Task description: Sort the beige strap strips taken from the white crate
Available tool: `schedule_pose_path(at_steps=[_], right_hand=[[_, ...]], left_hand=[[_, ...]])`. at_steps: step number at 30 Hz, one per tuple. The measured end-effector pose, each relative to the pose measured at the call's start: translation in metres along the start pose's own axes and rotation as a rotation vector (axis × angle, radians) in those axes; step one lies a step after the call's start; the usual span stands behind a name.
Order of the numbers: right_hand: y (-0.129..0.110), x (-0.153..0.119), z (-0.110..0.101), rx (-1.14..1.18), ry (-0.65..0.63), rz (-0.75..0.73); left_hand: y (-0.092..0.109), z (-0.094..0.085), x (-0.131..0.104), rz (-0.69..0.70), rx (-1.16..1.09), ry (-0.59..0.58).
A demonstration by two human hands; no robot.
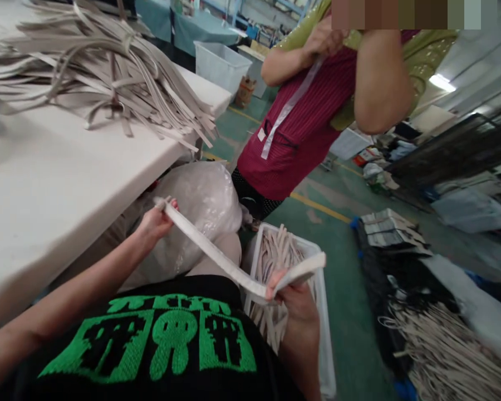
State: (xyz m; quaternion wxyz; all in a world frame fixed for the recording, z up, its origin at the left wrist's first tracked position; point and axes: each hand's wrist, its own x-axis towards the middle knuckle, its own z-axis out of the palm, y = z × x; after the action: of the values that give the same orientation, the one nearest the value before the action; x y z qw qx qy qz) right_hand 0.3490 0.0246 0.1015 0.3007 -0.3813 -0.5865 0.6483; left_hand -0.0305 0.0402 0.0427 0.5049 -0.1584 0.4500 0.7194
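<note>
A pale beige fabric strip [215,252] stretches between my two hands above my lap. At one end, my left hand [158,220] pinches it near the table's edge, beside a clear plastic bag [204,192]. My right hand [294,298] grips the strip toward its other end, whose tip sticks out past the fingers to the right. Below that hand stands a white plastic crate [328,345] with many similar strips [279,248] in it, partly hidden by my hand and forearm.
A white table [62,178] on the left bears a large heap of strips [129,72]. Another person [292,128] stands close in front, holding a narrow translucent band. More strips [446,351] lie on dark cloth at the lower right. A grey bin [221,64] is farther back.
</note>
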Motion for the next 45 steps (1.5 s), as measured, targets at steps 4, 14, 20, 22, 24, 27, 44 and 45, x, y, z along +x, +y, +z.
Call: schedule_pose_path(at_steps=[4,14,20,22,24,27,44,45], right_hand=[[0.019,0.031,0.035,0.052,0.03,0.134],[0.062,0.124,0.116,0.097,0.052,0.137],[0.074,0.119,0.118,0.03,0.031,0.183],[0.071,0.115,0.11,-0.054,0.102,0.128],[0.065,0.109,0.099,-0.117,0.22,0.035],[0.053,0.097,0.089,-0.14,0.279,-0.078],[0.061,0.048,0.056,-0.069,0.453,0.003],[0.057,0.042,0.049,-0.082,0.471,0.0]], left_hand=[[-0.03,0.006,-0.027,0.077,0.226,-0.298],[-0.065,0.005,-0.064,0.104,0.556,-0.677],[-0.069,0.004,-0.056,0.178,0.716,-0.621],[-0.063,0.007,-0.054,0.225,0.76,-0.601],[-0.055,0.01,-0.051,0.346,0.904,-0.63],[-0.051,0.006,-0.046,0.473,1.337,-0.713],[-0.1,-0.026,-0.029,0.543,1.748,-1.0],[-0.101,-0.026,-0.03,0.481,1.659,-0.968]])
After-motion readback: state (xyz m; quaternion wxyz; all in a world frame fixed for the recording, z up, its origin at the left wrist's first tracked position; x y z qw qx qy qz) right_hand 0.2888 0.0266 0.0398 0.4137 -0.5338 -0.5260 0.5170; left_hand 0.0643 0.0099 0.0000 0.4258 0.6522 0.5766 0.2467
